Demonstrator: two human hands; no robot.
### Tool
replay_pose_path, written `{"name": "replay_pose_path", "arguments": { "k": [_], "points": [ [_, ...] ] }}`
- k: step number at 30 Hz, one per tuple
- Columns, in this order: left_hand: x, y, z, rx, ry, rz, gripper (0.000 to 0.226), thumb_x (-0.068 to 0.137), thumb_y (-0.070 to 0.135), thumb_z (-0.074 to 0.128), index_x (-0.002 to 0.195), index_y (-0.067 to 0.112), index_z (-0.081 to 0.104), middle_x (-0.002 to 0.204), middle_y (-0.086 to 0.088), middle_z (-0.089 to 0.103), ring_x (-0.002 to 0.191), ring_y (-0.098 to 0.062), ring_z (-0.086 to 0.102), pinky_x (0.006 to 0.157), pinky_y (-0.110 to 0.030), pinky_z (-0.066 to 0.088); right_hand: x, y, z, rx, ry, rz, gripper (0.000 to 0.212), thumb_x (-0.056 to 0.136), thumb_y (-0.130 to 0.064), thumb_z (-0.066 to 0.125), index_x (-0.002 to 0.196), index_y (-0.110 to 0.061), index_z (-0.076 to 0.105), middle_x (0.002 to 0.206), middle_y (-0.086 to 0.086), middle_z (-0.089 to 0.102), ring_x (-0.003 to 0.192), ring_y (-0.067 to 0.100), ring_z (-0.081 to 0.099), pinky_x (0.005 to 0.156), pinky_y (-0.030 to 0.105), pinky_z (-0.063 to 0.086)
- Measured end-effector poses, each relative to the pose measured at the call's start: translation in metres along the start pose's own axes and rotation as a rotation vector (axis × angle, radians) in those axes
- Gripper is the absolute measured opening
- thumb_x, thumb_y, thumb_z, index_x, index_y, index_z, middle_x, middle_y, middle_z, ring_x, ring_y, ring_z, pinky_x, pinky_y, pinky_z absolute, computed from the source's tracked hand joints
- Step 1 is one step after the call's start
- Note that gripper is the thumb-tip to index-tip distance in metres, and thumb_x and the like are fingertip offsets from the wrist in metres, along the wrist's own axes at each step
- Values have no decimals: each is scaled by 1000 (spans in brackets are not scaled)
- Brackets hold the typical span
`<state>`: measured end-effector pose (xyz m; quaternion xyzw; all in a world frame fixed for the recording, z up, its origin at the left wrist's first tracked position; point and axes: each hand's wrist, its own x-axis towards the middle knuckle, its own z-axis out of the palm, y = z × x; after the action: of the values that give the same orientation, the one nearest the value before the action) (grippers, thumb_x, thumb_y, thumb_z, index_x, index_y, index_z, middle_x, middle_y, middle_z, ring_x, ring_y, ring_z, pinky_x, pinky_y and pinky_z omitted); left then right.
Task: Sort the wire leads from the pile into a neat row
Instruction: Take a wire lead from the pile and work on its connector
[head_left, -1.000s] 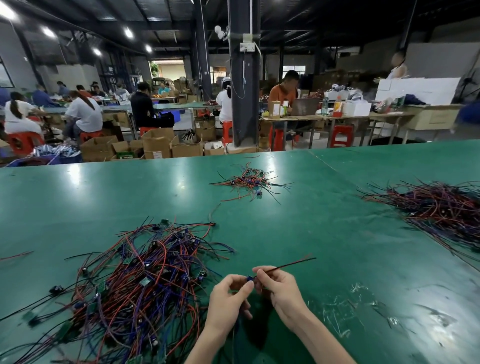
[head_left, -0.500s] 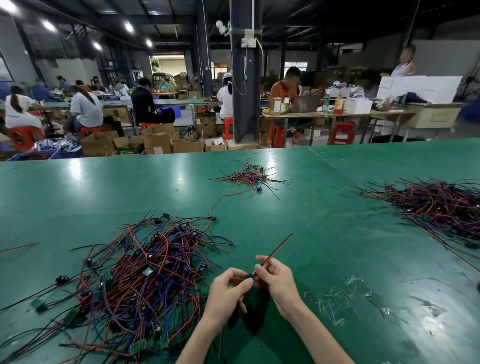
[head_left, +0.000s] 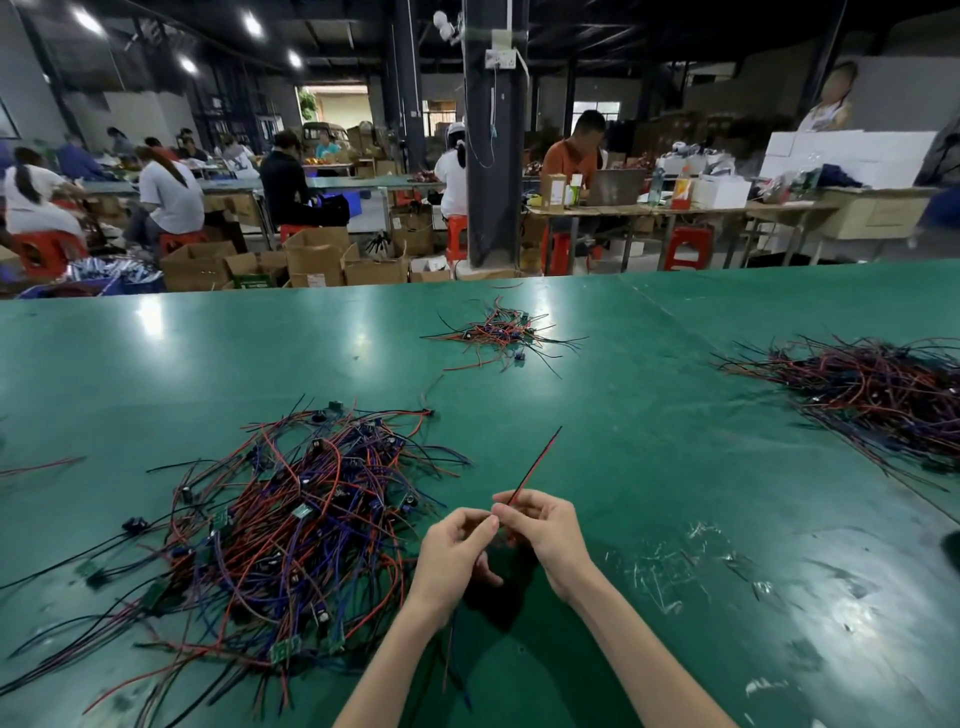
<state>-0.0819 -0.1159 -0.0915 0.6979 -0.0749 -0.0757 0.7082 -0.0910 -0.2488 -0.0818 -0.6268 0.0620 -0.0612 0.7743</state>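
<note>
The left hand (head_left: 457, 551) and right hand (head_left: 545, 530) pinch a thin red-and-black wire lead (head_left: 535, 462) beside the big tangled wire pile (head_left: 291, 519). Light and bendy, I think; grip its end.

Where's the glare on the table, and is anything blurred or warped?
Head view: lamp glare makes pale patches on the table, near the small pile and at lower right. Head view: the left hand, right hand and the lead they hold are sharp, with a dark shadow beneath. Head view: the standing person at far right is blurred, and side posts lean.
</note>
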Motion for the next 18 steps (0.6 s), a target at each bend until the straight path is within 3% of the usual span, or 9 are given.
{"name": "replay_pose_path", "arguments": {
  "k": [5, 10, 18],
  "points": [
    [1, 0, -1, 10, 0, -43, 8, 92, 6, 58, 89, 1, 63, 57, -3, 57, 41, -13, 48, 47, -34, 54, 9, -1, 1, -75, 19, 8, 9, 83, -5, 71, 74, -5, 71, 57, 2, 63, 49, 12, 48, 50, 22, 43],
    [0, 2, 1, 34, -10, -60, 12, 90, 3, 57, 81, -2, 62, 56, -6, 55, 39, -13, 46, 45, -31, 52, 25, -6, -3, -46, 83, 27, 16, 84, -4, 69, 68, -4, 68, 48, -2, 57, 42, 9, 45, 42, 15, 36],
    [-2, 3, 0, 80, -60, -50, 16, 89, 4, 57, 75, 1, 63, 57, -4, 56, 42, -14, 46, 47, -32, 53, 46, 1, -22, 7, 294, -47, 14, 83, -3, 70, 69, -2, 69, 57, 5, 59, 50, 10, 49, 50, 19, 45]
  ]
}}
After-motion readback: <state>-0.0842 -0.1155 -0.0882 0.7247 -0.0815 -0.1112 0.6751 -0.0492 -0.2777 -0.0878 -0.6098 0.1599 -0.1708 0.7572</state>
